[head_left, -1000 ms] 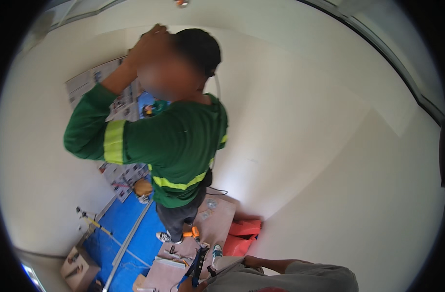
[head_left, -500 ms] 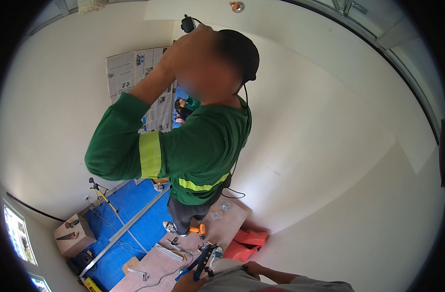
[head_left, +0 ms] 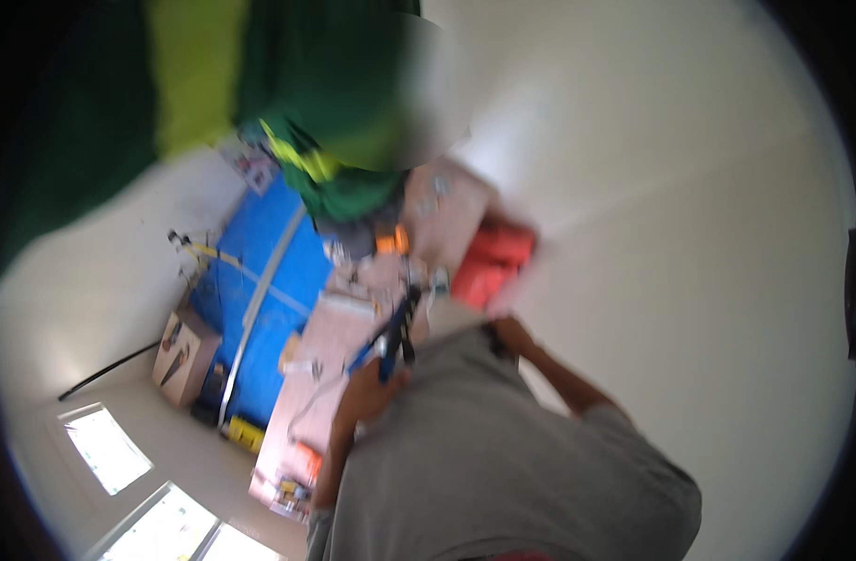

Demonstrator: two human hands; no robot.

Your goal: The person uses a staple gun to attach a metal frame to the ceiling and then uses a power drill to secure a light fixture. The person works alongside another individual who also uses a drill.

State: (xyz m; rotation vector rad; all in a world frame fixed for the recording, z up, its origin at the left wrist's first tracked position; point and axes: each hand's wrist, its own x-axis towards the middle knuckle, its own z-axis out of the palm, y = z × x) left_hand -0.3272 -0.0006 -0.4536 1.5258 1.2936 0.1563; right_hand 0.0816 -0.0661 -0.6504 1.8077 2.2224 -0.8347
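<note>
In front of my grey cloth shirt (head_left: 512, 449) | left hand (head_left: 374, 388) clasped round a long blue-and-black hand tool (head_left: 403, 324) | right hand (head_left: 509, 337) beside the shirt, grip I can't tell | my view has tipped down, bringing tool and hands nearer its middle

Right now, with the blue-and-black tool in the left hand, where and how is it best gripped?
Likely by the blue handle at its lower end, coming from the wearer's side, where the left hand holds it. The long blue-and-black tool slants, its black end pointing away from the body; blur hides finer detail.
</note>
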